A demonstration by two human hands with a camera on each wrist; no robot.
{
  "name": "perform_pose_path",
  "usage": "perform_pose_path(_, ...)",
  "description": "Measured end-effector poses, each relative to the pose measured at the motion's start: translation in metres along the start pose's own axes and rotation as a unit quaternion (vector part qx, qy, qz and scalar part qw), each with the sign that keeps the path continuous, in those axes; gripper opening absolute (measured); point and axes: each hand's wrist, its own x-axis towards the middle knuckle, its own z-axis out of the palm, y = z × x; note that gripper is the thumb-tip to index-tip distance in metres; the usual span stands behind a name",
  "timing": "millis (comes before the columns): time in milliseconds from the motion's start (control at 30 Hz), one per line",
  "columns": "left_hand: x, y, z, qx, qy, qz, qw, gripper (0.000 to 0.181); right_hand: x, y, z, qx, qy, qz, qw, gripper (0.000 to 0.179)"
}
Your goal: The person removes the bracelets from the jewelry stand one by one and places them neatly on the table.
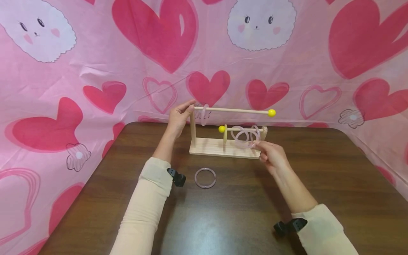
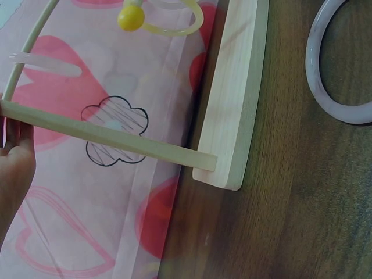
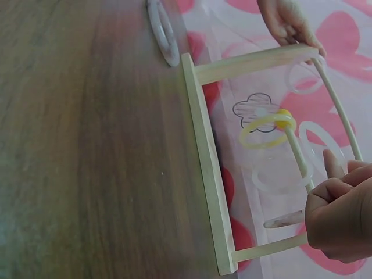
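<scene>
A wooden bangle stand [image 1: 223,150] has an upper and a lower rod, each tipped with a yellow ball. The left hand [image 1: 178,118] grips the top of its tall left post [image 2: 110,135]. On the upper rod hangs a pale pink bangle [image 1: 204,115] near that post. A yellow bangle [image 1: 225,134] hangs by the lower rod's ball, with pale bangles [image 3: 285,220] farther along. At the lower rod, the right hand [image 1: 274,156] pinches a pale translucent bangle [image 1: 237,141]; its fingers partly hide the rod's end in the right wrist view.
A purplish bangle [image 1: 205,188] lies flat on the dark wooden table [image 1: 223,219], in front of the stand. Behind the table hangs a pink cloth [image 1: 210,53] printed with hearts. Black wrist cameras [image 1: 176,177] are strapped over both sleeves.
</scene>
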Motion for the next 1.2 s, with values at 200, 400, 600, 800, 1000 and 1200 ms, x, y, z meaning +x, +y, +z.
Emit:
perform_pose_path(200,0.0,0.0,-0.001,0.003,-0.001,0.001,1.0,0.032,-0.003,0.003,0.002,-0.017,-0.023,0.009,0.9996,0.028)
perform_pose_path(400,-0.001,0.001,-0.001,0.007,-0.001,0.002,1.0,0.031,-0.003,0.007,0.004,-0.037,-0.026,0.018,0.9988,0.029)
perform_pose_path(600,0.0,0.0,-0.001,0.005,-0.002,0.003,1.0,0.031,-0.003,0.011,0.007,-0.059,-0.029,0.031,0.9974,0.029)
perform_pose_path(800,0.001,0.0,-0.002,0.003,-0.009,0.001,1.0,0.032,-0.003,0.015,0.01,-0.077,-0.02,0.047,0.9957,0.023)
perform_pose_path(1000,0.001,0.0,-0.001,0.001,-0.004,0.004,1.0,0.032,-0.002,0.022,0.013,-0.102,-0.011,0.057,0.993,0.019)
perform_pose_path(1200,0.001,0.0,0.0,0.002,-0.003,0.006,1.0,0.03,-0.004,0.027,0.012,-0.141,-0.015,0.071,0.9874,0.019)
